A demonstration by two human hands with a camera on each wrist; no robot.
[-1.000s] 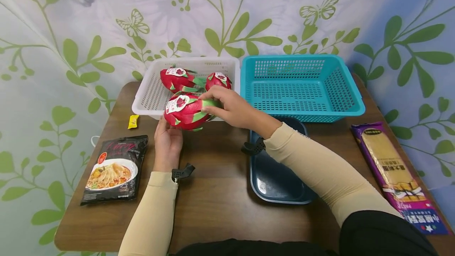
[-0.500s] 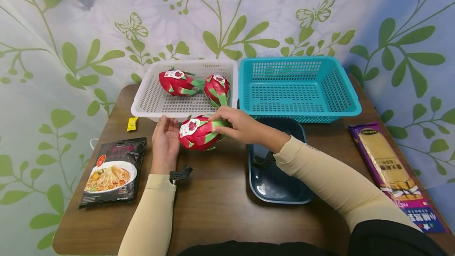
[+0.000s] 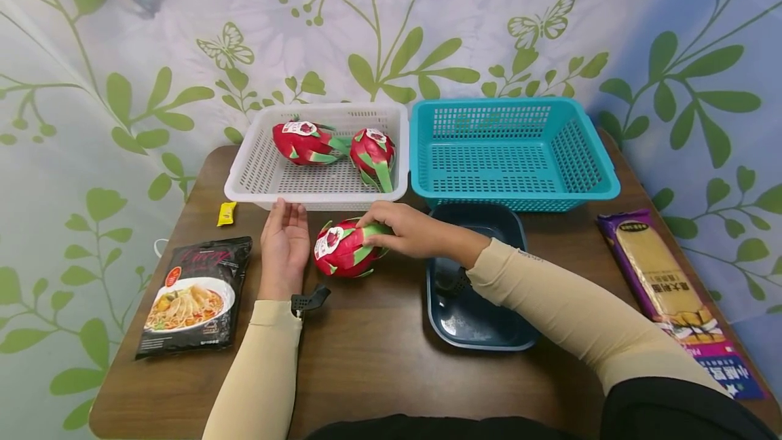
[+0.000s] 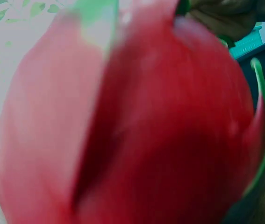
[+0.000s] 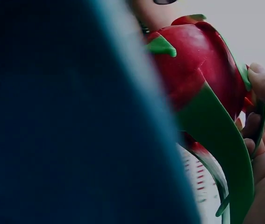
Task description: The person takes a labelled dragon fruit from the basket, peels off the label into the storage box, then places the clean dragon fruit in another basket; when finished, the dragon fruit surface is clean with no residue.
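A red dragon fruit [image 3: 348, 250] with green-tipped scales and a white label sits low over the table in front of the white basket [image 3: 244, 189]. My right hand [image 3: 409, 229] grips it by its green leafy end. The left wrist view is mostly filled by the same fruit [image 4: 169, 107]; in the right wrist view, fingers hold its end at the right. My left hand [image 3: 286, 243] lies open, palm up, just left of the fruit, fingertips at the basket's front rim. Two more labelled dragon fruits, one on the left [image 3: 305, 144] and one on the right [image 3: 373, 151], lie in that basket.
A teal basket [image 3: 513, 195] adjoins the white one. Under my right forearm is a dark blue tray [image 3: 476, 331], its edge blocking much of the right wrist view. A black noodle packet [image 3: 195, 297] and yellow sweet [image 3: 227, 213] lie left, a pasta packet [image 3: 672, 290] right.
My right hand has brought the dragon fruit down from over the white basket's front rim to low over the table, away from my left hand, which is now beside it.
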